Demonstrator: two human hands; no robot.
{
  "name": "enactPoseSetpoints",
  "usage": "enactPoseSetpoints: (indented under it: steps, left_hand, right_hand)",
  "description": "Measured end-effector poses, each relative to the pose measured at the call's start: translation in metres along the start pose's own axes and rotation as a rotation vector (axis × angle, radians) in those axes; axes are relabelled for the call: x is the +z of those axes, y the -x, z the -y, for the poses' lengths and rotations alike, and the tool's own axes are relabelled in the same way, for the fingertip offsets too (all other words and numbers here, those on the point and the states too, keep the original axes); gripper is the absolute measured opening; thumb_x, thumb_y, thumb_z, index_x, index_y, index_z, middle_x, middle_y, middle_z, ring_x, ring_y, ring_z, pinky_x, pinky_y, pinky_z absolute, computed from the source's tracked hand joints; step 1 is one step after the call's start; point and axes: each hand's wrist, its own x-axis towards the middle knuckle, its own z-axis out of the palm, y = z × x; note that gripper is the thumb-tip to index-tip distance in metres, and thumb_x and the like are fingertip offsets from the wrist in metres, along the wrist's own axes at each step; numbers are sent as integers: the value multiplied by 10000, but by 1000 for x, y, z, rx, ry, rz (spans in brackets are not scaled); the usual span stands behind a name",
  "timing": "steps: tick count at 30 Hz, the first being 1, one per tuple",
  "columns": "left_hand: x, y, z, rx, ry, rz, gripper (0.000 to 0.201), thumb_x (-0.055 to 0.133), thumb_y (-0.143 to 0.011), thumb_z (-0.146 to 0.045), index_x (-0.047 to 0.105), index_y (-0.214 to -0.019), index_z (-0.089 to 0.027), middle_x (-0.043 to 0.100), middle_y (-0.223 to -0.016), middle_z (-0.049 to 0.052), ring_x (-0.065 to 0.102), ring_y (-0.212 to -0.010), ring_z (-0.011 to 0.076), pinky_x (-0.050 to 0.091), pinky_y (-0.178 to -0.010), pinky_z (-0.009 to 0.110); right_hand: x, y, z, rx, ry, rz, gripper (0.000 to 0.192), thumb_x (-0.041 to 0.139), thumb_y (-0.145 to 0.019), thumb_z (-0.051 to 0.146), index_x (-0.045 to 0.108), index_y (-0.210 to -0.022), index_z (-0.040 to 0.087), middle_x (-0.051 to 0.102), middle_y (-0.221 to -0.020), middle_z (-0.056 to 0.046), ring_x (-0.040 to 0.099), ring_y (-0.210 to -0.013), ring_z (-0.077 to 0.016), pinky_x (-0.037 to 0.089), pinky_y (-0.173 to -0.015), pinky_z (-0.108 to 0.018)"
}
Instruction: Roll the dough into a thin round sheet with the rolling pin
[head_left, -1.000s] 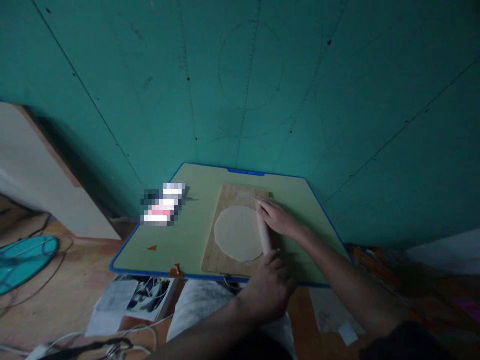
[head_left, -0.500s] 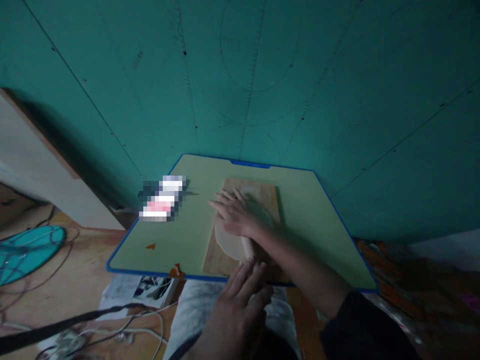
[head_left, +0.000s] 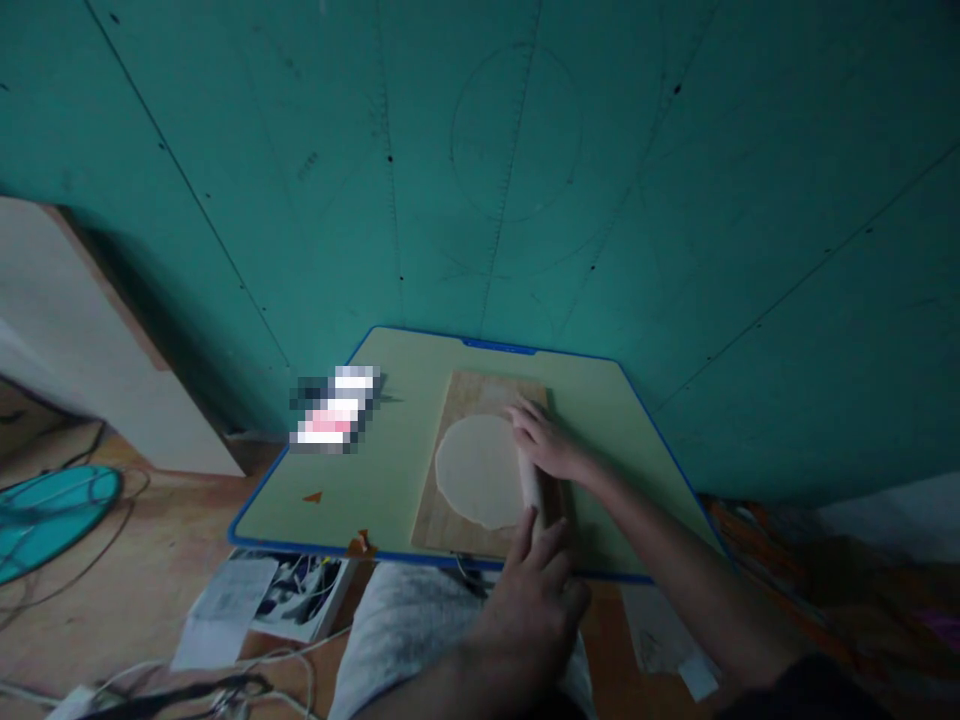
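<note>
A thin, roughly round sheet of pale dough [head_left: 480, 472] lies flat on a wooden cutting board [head_left: 431, 525]. Along the dough's right edge rests a light rolling pin [head_left: 530, 487], pointing away from me. Its far end is under my right hand [head_left: 546, 440], whose fingers curl over it. My left hand [head_left: 544, 580] grips the near end at the front of the board, with the fingers bent and the index finger along the pin. Both hands partly hide the pin's ends.
The board sits on a low pale table [head_left: 615, 430] with a blue rim, against a green wall [head_left: 300, 200]. A blurred-out object [head_left: 336, 410] stands at the table's left. Orange scraps lie near the front left edge. Cables and a box [head_left: 300, 600] are on the floor.
The rolling pin and both hands have moved right across the dough, uncovering most of the sheet. My right hand, spread flat before, now has its fingers curled over the pin. The view shifted slightly.
</note>
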Motion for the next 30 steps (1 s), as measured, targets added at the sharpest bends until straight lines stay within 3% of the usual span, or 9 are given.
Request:
enactPoseSetpoints:
  steps: [5, 9, 13, 16, 19, 22, 26, 30]
  left_hand:
    - [-5, 2, 2, -18, 78, 86, 144, 581, -972, -223, 692, -1059, -193, 682, -1186, 91, 393, -1430, 293, 202, -1209, 664]
    - [-13, 8, 4, 2, 129, 41, 184, 565, -955, -144, 678, -1090, -196, 615, -1341, 97, 375, -1452, 276, 268, -1205, 618]
    - [-28, 16, 11, -17, 154, -28, 407, 497, -871, 22, 638, -1179, -204, 525, -1466, 106, 318, -1492, 284, 369, -1172, 555]
    - [-48, 22, 28, -114, 133, 23, 662, 403, -776, 122, 560, -1319, -223, 471, -1533, 103, 392, -1457, 271, 510, -1076, 450]
    - [-70, 28, 58, -259, 64, 40, 775, 377, -780, 130, 439, -1453, -249, 455, -1552, 122, 597, -1288, 237, 584, -971, 377]
    - [-85, 36, 90, -328, -33, 22, 699, 403, -848, 69, 435, -1477, -233, 462, -1540, 162, 672, -1182, 258, 615, -898, 373]
    - [-92, 44, 119, -268, -82, 41, 618, 390, -883, 12, 498, -1445, -222, 605, -1416, 126, 634, -1243, 236, 581, -975, 375]
    - [-89, 40, 133, -261, -178, 43, 556, 406, -912, -66, 472, -1455, -161, 579, -1444, 142, 521, -1365, 256, 552, -1025, 395]
  right_hand:
    - [7, 19, -20, 19, -124, -159, 448, 350, -981, 271, 569, -1361, 179, 541, -1468, -147, 425, -1430, -231, 341, -1185, -453]
    - [9, 33, -24, 63, -163, -257, 398, 379, -964, 295, 623, -1269, 218, 595, -1400, -116, 496, -1367, -231, 378, -1163, -452]
    - [12, 48, -29, 102, -177, -305, 383, 349, -971, 302, 658, -1175, 205, 605, -1377, -130, 494, -1366, -243, 393, -1149, -466]
    - [14, 50, -31, 135, -182, -336, 389, 345, -962, 278, 647, -1195, 205, 613, -1363, -139, 504, -1354, -250, 393, -1143, -482]
    - [10, 39, -25, 141, -162, -330, 380, 379, -937, 229, 645, -1207, 206, 607, -1358, -130, 514, -1336, -246, 398, -1134, -462]
    - [-1, 18, -7, 113, -79, -230, 399, 410, -908, 151, 626, -1241, 191, 591, -1361, -117, 526, -1310, -216, 405, -1114, -394]
    - [-10, -17, 23, 107, 43, -113, 423, 441, -887, 99, 604, -1272, 162, 578, -1367, -118, 526, -1282, -196, 403, -1079, -335]
    - [-9, -52, 41, 139, 79, -106, 342, 417, -950, 168, 640, -1209, 179, 624, -1287, -114, 569, -1211, -223, 410, -1055, -371]
